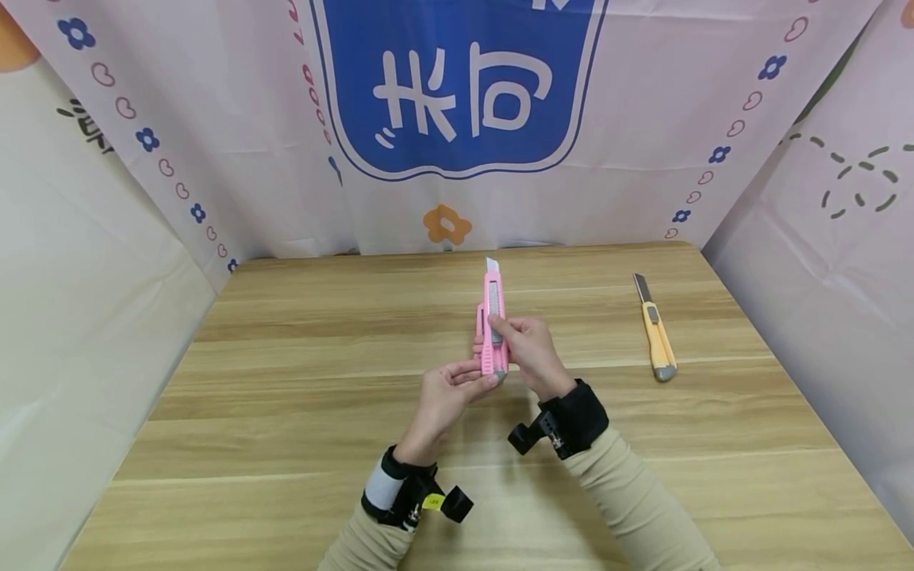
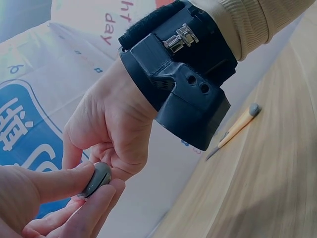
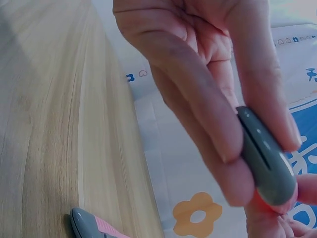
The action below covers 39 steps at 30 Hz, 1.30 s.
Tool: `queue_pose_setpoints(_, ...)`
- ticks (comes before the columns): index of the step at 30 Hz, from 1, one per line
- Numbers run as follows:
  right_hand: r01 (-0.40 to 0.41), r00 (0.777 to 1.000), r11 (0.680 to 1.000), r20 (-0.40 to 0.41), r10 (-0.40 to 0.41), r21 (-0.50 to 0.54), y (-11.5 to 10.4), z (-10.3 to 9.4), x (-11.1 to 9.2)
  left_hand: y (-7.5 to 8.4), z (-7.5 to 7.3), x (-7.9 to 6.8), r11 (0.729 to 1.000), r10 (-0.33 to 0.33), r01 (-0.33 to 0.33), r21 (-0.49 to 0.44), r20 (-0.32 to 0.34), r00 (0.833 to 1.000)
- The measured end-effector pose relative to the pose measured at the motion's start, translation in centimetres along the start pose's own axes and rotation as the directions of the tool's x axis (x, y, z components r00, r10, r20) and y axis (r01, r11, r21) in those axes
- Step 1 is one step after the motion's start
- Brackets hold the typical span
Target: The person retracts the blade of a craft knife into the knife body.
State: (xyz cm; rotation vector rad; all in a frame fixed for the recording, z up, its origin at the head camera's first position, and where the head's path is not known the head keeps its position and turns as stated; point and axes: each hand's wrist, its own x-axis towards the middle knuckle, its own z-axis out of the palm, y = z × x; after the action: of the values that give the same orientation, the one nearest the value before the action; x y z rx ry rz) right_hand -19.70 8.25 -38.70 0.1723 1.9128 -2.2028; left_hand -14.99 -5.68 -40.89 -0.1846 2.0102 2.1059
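Both hands hold a pink utility knife [image 1: 494, 295] up over the table, its short silver blade [image 1: 492, 266] pointing away from me. My left hand [image 1: 443, 400] pinches the grey butt end [image 2: 98, 177] between thumb and fingers. From the right side my right hand [image 1: 537, 355] grips the body, the thumb on the grey slider and the fingers behind. A second pink knife [image 3: 106, 225] with a grey end lies on the table; the held one partly covers it in the head view.
A yellow utility knife [image 1: 658, 337] lies on the right of the wooden table [image 1: 300, 412], its blade out and pointing toward the back. Printed white cloth [image 1: 243, 174] hangs behind and at both sides. Each wrist wears a black camera band [image 1: 581, 416].
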Motion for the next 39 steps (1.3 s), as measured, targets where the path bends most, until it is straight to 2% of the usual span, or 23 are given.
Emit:
queue_pose_setpoints(13, 0.027, 0.999, 0.999, -0.037, -0.028, -0.025, 0.2, -0.11, 0.01, -0.11, 0.15, -0.05, 1.0, 0.013, -0.013, 0.009, 0.006, 1.0)
queue_pose_setpoints(22, 0.048, 0.997, 0.997, -0.056, -0.052, -0.067, 0.32, -0.33, -0.02, -0.04, 0.11, -0.07, 1.0, 0.005, -0.005, 0.0, 0.034, 0.999)
queue_pose_setpoints(39, 0.065, 0.998, 0.997, -0.022, -0.066, -0.035, 0.22, -0.35, -0.25, -0.07, 0.09, 0.0, 1.0, 0.007, -0.006, -0.018, 0.036, 0.999)
